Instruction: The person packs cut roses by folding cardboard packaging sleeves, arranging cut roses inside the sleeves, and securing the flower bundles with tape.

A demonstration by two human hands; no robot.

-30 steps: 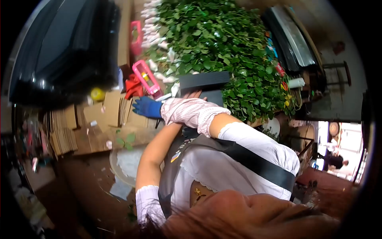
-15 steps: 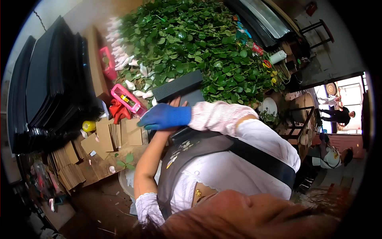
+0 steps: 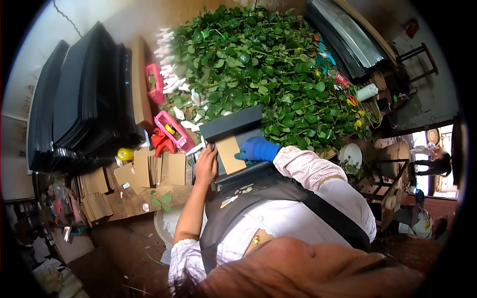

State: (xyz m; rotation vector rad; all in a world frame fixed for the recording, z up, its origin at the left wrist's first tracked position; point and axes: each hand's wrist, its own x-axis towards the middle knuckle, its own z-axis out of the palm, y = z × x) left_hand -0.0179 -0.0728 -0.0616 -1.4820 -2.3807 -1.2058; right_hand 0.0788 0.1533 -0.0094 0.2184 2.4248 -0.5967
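Observation:
A tan cardboard piece (image 3: 229,155) lies in front of me on a dark grey sheet, against a raised dark ribbed block (image 3: 231,123). My right hand (image 3: 259,150), in a blue glove, has its fingers on the cardboard's right edge and seems to grip it. At the left side of the dark sheet is my bare left hand (image 3: 206,163), fingers stretched out and laid flat by the cardboard. Just beyond that hand is a pink tape dispenser (image 3: 175,130). Leafy green rose stems (image 3: 258,69) are heaped behind, with white-wrapped heads (image 3: 171,82) along their left side.
Tall black sheets (image 3: 84,99) are stacked at the left. Cut cardboard pieces (image 3: 92,198), a yellow tape roll (image 3: 125,154) and a red cloth-like thing (image 3: 162,143) lie on the bench. A second pink dispenser (image 3: 154,83) is farther back. People (image 3: 432,161) are by the doorway.
My gloved hand has moved right, off my bare forearm, onto the cardboard piece that now shows on the dark sheet. My bare hand is uncovered at the left. The view has shifted slightly.

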